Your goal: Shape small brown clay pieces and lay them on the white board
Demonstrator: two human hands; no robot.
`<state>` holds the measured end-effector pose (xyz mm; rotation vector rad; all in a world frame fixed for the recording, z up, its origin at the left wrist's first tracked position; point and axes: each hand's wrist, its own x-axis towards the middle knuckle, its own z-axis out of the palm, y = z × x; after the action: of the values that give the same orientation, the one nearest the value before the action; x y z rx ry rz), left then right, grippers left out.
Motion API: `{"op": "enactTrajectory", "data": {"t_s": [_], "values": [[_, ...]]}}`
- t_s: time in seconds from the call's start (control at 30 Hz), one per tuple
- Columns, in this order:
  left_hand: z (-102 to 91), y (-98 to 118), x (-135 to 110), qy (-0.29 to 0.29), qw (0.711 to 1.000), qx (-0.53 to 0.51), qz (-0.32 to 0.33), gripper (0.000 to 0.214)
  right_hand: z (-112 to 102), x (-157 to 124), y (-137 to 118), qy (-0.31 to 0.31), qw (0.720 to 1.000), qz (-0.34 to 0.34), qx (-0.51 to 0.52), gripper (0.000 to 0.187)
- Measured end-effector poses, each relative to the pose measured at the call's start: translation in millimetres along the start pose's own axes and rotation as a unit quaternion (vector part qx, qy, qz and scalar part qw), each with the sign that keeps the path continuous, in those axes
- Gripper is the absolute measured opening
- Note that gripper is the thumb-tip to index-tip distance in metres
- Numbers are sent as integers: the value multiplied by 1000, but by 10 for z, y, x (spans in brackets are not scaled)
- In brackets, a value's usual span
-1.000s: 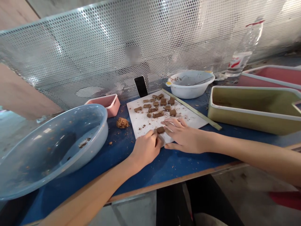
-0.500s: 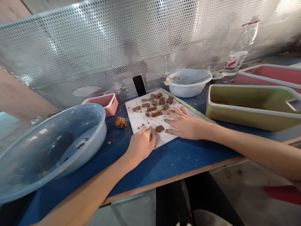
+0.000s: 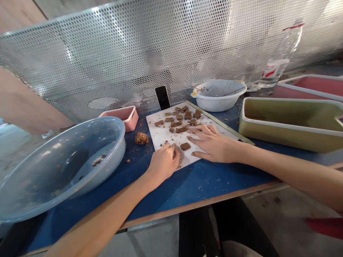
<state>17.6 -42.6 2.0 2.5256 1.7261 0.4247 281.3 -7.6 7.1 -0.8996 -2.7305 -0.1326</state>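
Observation:
A white board (image 3: pixel 163 135) lies on the blue table with several small brown blocks (image 3: pixel 180 118) near its far end. One brown block (image 3: pixel 185 146) sits alone near the board's front. My left hand (image 3: pixel 164 162) is curled in a loose fist at the board's front edge, just left of that block; what its fingers hold is hidden. My right hand (image 3: pixel 213 143) rests flat on the board with fingers spread, right of the lone block.
A large pale blue basin (image 3: pixel 57 166) stands at the left. Behind the board are a pink box (image 3: pixel 123 116), a brown lump (image 3: pixel 141 138), a black phone (image 3: pixel 162 97) leaning on the perforated metal screen, a white bowl (image 3: pixel 218 95), a green ruler (image 3: pixel 222 123), a yellow-green tray (image 3: pixel 289 124) and a bottle (image 3: pixel 278 57).
My right hand has drawn away from the lone block and moved up the board. My left hand has let go of the block and curled beside it.

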Motion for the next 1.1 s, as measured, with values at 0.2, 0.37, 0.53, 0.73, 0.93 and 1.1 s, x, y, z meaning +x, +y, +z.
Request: {"op": "enactTrajectory", "data": {"t_s": [0.2,0.37,0.53,0.73,0.93,1.1], "values": [[-17,23,-7,-7,1000,10,-4,27,0,-4,-8,-30,999,-25,-17,55],[-5,17,-3,2,1000,9,-9,26,-60,14,81,13,999,-47,-23,52],[14,-5,8,2,1000,8,-10,26,-18,19,191,23,985,-158,-59,45],[-24,20,15,-5,1000,0,-24,28,61,41,318,51,956,-237,-166,47],[-35,15,24,-6,1000,2,-25,29,23,51,424,81,942,-280,-166,41],[-44,12,34,-11,999,4,-36,29,66,67,448,87,944,-292,-130,42]]}}
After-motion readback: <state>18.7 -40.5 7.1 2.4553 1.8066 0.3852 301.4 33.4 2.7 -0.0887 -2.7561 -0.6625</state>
